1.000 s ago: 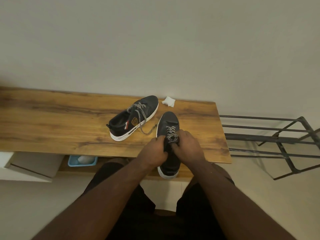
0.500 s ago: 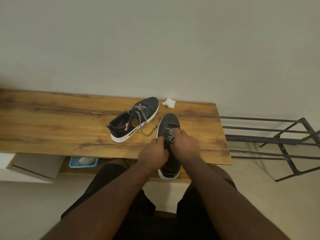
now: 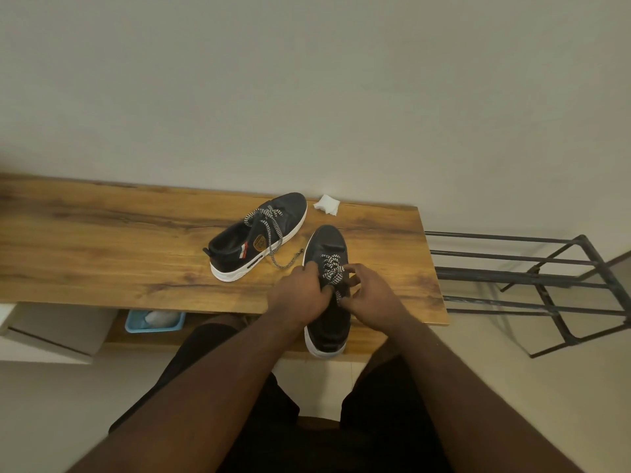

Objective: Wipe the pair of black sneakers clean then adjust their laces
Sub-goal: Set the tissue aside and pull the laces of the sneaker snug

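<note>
Near sneaker [image 3: 326,322] partly hidden under left hand [image 3: 300,295] and right hand [image 3: 370,298], each pinching its laces [image 3: 332,269], at the table's [image 3: 102,254] front edge. Two sneakers counted; second sneaker [image 3: 259,233] lying at ten o'clock. One tissue [image 3: 326,204] at twelve.

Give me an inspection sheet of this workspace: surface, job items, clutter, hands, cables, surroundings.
Surface: wooden bench top, against the wall.
Job's things: near sneaker, heel overhanging the front edge; far sneaker lying beside it, its lace trailing loose.
Clutter: crumpled white wipe by the wall.
Hands: left hand and right hand both pinch the near sneaker's lace.
Cables: nothing seen.
Surroundings: metal rack to the right; blue tray below the bench.
</note>
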